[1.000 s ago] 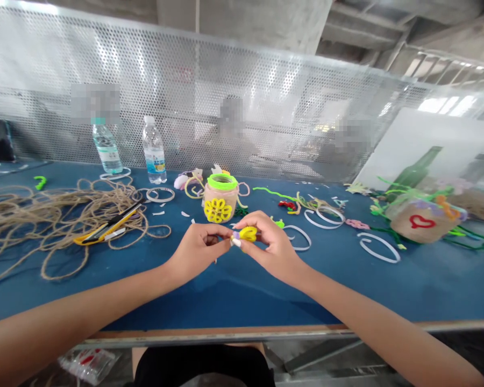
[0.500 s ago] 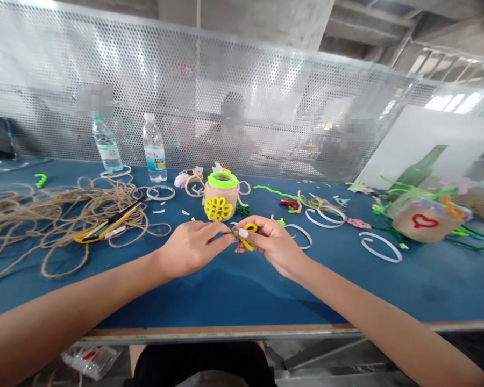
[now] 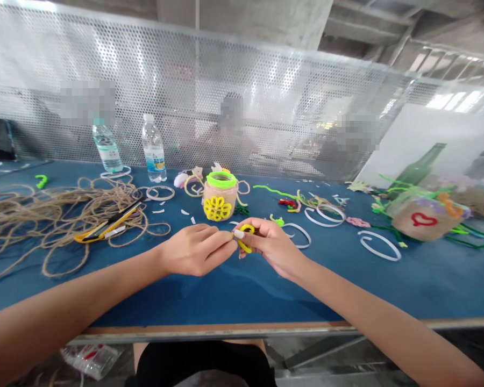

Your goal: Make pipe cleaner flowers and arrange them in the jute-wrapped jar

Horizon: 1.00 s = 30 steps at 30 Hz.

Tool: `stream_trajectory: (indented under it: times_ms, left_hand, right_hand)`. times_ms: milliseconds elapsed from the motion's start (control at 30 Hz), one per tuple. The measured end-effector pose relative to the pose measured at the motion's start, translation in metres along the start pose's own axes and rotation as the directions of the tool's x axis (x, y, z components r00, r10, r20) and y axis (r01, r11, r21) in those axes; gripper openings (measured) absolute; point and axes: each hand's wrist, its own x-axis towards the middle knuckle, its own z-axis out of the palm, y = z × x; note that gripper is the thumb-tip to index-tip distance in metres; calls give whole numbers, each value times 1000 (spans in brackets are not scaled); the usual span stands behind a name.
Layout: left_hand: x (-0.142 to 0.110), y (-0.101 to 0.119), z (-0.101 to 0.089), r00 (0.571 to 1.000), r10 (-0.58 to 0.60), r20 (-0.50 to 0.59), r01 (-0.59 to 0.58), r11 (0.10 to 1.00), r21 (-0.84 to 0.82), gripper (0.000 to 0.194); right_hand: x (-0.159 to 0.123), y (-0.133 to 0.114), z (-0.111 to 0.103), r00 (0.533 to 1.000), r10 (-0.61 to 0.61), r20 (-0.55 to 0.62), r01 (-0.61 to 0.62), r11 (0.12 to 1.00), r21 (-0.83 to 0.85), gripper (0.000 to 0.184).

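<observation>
- Head camera, watched from my end: the looped piece of bright yellow fuzzy craft stem [image 3: 248, 228] is held above the blue tabletop surface [image 3: 242, 301], between its middle and its near edge; both hands are on it.
- I see the right hand [image 3: 272, 244] with thumb and fingers curled narrowly round the loop, the pale thumbnail across its front; the left hand [image 3: 201, 250] has thumb and finger drawn together on the piece's left end, and the exact grip is hidden from me.
- Done, as I judge it: the piece already has a rounded bend; behind it stands an upright, tan cord-wrapped jar [image 3: 221, 191] with a neon-green rim [image 3: 221, 180]; a finished yellow petalled flower [image 3: 218, 208] sits on its front.
- Left, as I judge it: the piece is apart from the jar and joined to nothing but the hands; whether its shaping is complete I cannot tell, since the fingers cover part of it.
- Toward the right end of the surface I see a second tan-wrapped container [image 3: 403, 230], with a red heart outline [image 3: 423, 220] already on it; curled white plastic strips [image 3: 389, 259] lie nearer the hands.
- Toward the left end, loose brown twine [image 3: 64, 207] lies in a heap; a yellow-and-black cutter knife [image 3: 111, 221] rests on it, well apart from both hands.
</observation>
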Motion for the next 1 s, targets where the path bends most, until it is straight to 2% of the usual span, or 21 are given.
stream_trajectory:
  times_ms: [100, 167, 233, 367, 500, 567, 633, 767, 867, 1000]
  left_hand:
    - [-2, 2, 6, 997, -65, 45, 65, 998, -6, 22]
    - [-5, 5, 12, 985, -173, 27, 174, 983, -59, 20]
    - [-7, 9, 19, 952, -307, 1, 305, 944, -128, 17]
    - [-7, 19, 25, 864, -502, 43, 490, 819, -298, 12]
    - [-1, 26, 24, 713, -680, 173, 653, 554, -516, 13]
    - [1, 27, 21, 661, -718, 219, 682, 452, -575, 12]
    - [1, 27, 19, 665, -715, 214, 673, 451, -586, 10]
    - [-2, 26, 19, 709, -690, 144, 631, 531, -566, 2]
    - [-6, 23, 21, 710, -696, 111, 622, 545, -562, 10]
    - [-8, 18, 21, 762, -646, 48, 579, 646, -498, 9]
  right_hand:
    - [0, -1, 0, 1000, -9, 11, 10, 999, -32, 30]
    - [0, -1, 1, 1000, -8, -6, 7, 999, -50, 31]
    - [0, -1, 2, 999, -9, -40, 6, 997, -74, 32]
    - [-1, 1, 4, 996, -42, -73, 33, 991, -130, 30]
    - [-1, 0, 3, 994, -84, -63, 76, 989, -128, 27]
    - [-1, 0, 3, 994, -95, -54, 89, 991, -103, 26]
    - [-2, -2, 2, 995, -91, -31, 88, 994, -70, 25]
    - [-5, -5, -1, 997, -64, 50, 66, 997, -36, 25]
    - [-7, -7, -4, 995, -64, 81, 67, 997, -43, 27]
    - [-5, -9, -7, 995, -95, 44, 97, 994, -52, 46]
